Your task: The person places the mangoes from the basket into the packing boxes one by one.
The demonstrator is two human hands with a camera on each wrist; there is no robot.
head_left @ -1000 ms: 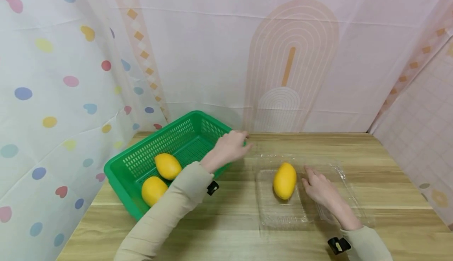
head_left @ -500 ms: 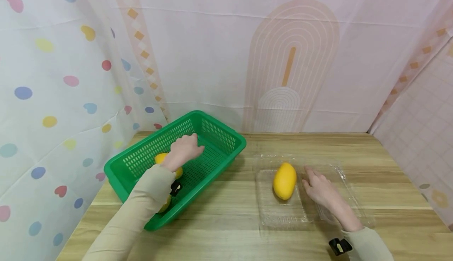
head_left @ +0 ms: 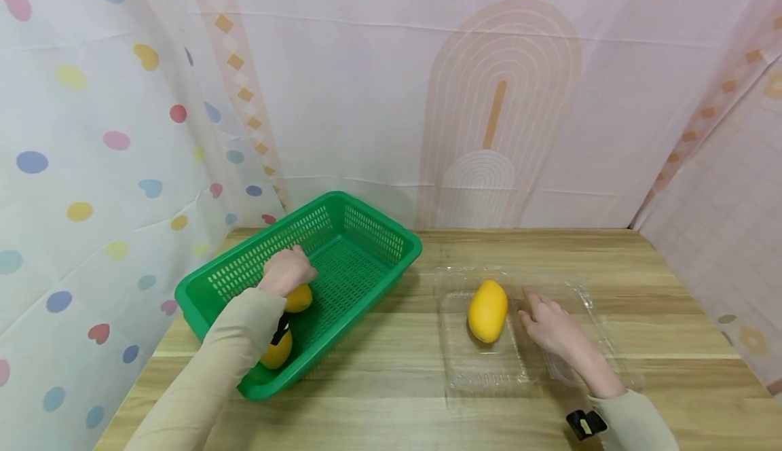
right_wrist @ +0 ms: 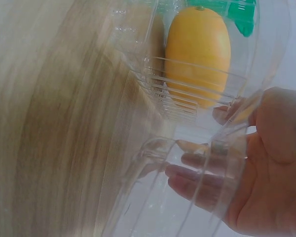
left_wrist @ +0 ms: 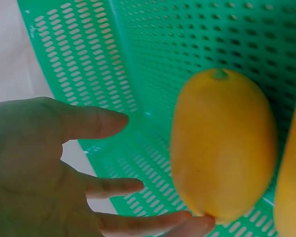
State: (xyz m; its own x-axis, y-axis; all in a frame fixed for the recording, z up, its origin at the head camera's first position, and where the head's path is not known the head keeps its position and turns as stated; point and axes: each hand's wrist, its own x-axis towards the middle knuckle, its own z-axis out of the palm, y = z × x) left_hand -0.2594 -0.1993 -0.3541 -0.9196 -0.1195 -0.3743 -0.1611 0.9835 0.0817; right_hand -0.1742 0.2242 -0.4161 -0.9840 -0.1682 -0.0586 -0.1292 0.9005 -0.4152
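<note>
My left hand [head_left: 286,272] is down inside the green basket [head_left: 351,271], over a yellow mango [head_left: 299,299]. In the left wrist view its thumb and fingers are spread beside that mango [left_wrist: 222,148], with fingertips right at the fruit's lower end. A second mango [head_left: 277,352] lies nearer the basket's front end, partly behind my sleeve. On the right, a clear plastic clamshell box [head_left: 482,373] lies open with one mango [head_left: 487,311] in its left half. My right hand [head_left: 559,329] rests over the other half, its fingers extended against the clear plastic [right_wrist: 207,192].
The basket's raised slotted walls stand around the left hand. The wooden table [head_left: 379,376] runs between basket and box. Patterned curtains [head_left: 354,98] hang along the back and both sides. A black wrist strap [head_left: 586,424] sits at the right sleeve.
My left hand has moved left from above the basket's right rim, down into the basket over the mango. The right hand, box and its mango have kept their places.
</note>
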